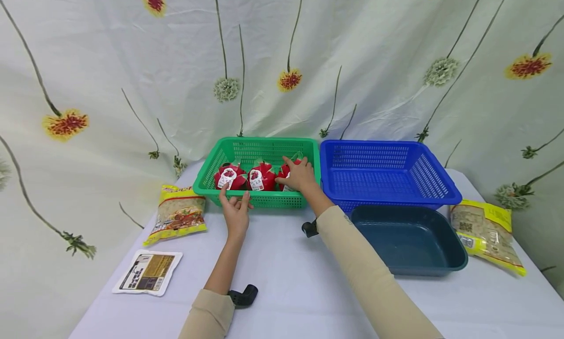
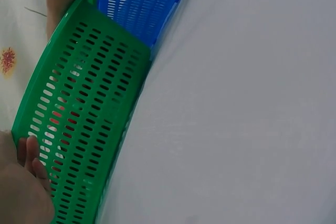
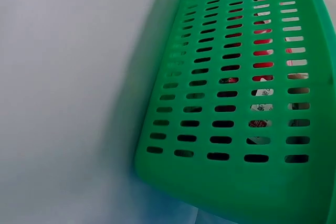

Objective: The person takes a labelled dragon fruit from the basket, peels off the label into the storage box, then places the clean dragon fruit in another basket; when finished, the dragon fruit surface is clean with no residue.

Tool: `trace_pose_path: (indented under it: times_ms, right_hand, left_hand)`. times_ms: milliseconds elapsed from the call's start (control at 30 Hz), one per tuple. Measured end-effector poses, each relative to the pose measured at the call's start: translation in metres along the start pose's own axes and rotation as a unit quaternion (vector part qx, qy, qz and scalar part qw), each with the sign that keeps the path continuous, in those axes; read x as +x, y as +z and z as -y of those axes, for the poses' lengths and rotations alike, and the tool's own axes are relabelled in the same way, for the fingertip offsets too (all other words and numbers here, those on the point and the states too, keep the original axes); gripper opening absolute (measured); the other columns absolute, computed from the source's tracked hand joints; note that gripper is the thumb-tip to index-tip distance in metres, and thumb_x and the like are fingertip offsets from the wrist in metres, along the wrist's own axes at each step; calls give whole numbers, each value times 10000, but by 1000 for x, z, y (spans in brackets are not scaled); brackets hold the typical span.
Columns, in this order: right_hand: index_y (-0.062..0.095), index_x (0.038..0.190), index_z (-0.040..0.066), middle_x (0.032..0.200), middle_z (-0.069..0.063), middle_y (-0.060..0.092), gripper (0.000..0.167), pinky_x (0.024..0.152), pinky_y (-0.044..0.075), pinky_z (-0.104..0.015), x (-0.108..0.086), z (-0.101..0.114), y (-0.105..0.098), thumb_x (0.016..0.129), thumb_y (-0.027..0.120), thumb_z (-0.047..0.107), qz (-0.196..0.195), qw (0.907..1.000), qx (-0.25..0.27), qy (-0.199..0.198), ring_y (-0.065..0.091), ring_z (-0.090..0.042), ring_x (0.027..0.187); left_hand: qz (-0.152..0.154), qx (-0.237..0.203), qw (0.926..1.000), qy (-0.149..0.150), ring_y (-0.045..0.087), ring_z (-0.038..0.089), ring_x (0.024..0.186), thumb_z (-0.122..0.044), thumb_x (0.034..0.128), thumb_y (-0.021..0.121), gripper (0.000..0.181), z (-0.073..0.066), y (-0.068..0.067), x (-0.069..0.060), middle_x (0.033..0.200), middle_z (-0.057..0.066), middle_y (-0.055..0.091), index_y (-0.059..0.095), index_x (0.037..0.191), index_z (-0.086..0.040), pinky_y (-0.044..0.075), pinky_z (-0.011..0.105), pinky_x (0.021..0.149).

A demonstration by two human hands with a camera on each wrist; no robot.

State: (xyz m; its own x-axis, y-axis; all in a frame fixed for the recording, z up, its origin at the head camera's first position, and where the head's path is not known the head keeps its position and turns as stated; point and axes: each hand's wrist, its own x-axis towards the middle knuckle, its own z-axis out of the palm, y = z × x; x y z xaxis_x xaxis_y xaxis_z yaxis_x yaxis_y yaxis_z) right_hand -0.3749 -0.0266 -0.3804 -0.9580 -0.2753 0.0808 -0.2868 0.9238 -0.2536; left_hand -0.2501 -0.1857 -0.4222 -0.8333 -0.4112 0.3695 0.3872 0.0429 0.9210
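Note:
Three red fruit-shaped items with white labels sit in a row in the green basket (image 1: 257, 199): a left one (image 1: 238, 177), a middle one (image 1: 267, 176) and a right one (image 1: 284, 172). My right hand (image 1: 301, 176) reaches over the front rim, its fingers and thumb round the right item and partly covering it. At the front rim, below the left item, my left hand (image 1: 236, 215) has its fingers loosely spread, the index fingertip by that item's label. In the left wrist view, the left hand (image 2: 26, 182) is beside the green basket's wall (image 2: 89, 114). The right wrist view shows the basket's wall (image 3: 236, 182), with no hand.
A blue basket (image 1: 370, 182) adjoins the green one on the right, with a dark teal tub (image 1: 407, 241) in front. Yellow bags lie at the left (image 1: 178, 215) and right (image 1: 486, 233). A white packet (image 1: 147, 273) lies front left. Behind hangs a flowered cloth (image 1: 264, 60).

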Motion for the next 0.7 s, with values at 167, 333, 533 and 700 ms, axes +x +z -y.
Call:
trace_pose_path:
  times_ms: [167, 333, 533, 700]
  right_hand:
    - [233, 1474, 256, 1421, -317, 217, 808, 1014, 305, -483, 1, -1, 1, 820, 544, 616, -96, 9999, 135, -41, 278, -441, 1260]
    - [254, 1469, 235, 1419, -314, 215, 802, 1026, 281, -492, 0, -2, 0, 822, 559, 598, -152, 9994, 291, -53, 266, -445, 1261]
    - [293, 1457, 223, 1419, -318, 216, 793, 1011, 299, -500, -3, -1, -2, 815, 570, 598, -258, 9988, 400, -93, 291, -456, 1244]
    - [361, 1430, 202, 1420, -283, 264, 771, 990, 319, -505, -4, -1, -6, 798, 621, 558, -600, 9947, 825, -157, 296, -430, 1259]
  left_hand:
    - [-23, 38, 10000, 82, 529, 367, 628, -95, 926, 550, 623, -1, 0, 0, 800, 199, 514, 168, 1409, -1, 517, 379, 625]
    - [-38, 44, 9999, 92, 541, 268, 593, -88, 923, 553, 623, -2, 0, 1, 794, 195, 510, 172, 1407, 6, 517, 315, 599]
    - [-25, 68, 10000, 10, 510, 423, 654, -94, 925, 551, 625, -1, 0, 0, 807, 263, 497, 169, 1412, -8, 514, 264, 592]
    - [-17, 43, 10000, 40, 504, 436, 657, -92, 926, 549, 625, 0, -1, 0, 817, 274, 501, 167, 1413, -5, 502, 220, 576]
